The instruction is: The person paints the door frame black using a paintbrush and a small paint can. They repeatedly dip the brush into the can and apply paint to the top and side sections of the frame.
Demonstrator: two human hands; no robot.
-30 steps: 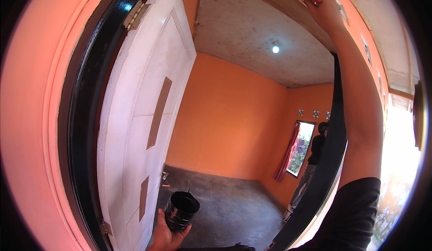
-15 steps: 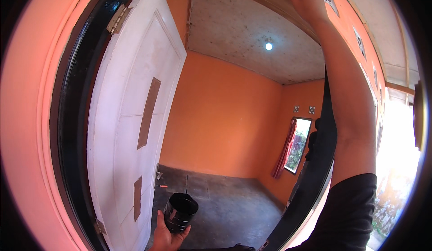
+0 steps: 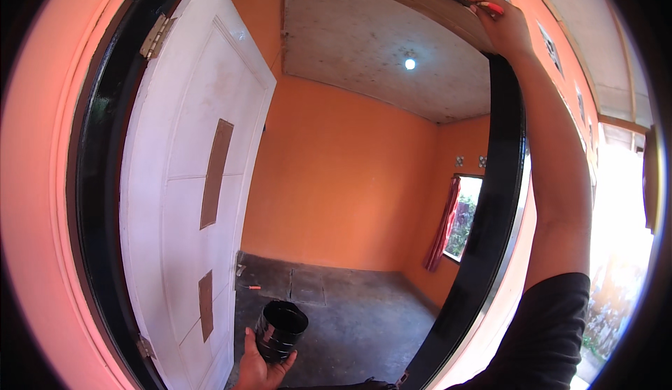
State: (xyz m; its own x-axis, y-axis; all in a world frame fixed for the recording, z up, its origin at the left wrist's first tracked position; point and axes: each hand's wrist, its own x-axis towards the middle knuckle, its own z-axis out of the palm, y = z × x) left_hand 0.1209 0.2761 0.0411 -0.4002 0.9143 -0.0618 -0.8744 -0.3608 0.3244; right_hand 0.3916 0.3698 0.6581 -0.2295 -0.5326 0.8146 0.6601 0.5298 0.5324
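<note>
Raised at the upper right, my right hand is closed round the red handle of a paintbrush. The brush's dark bristles meet the top beam of the door frame, where black paint shows along part of the brown wood. Low in the middle, my left hand grips a black paint-coated can from below and the side. The can is upright with its open top showing; how much paint is inside cannot be made out.
A white door with two brown patches stands swung inward on the left. Glossy black door posts flank the opening. Beyond lie a grey floor, orange walls and a red-curtained window. A small red-handled item lies on the floor.
My right hand and the paintbrush have shifted right and slightly down along the top beam. The view has moved a little, and my left hand holds the can much as before.
</note>
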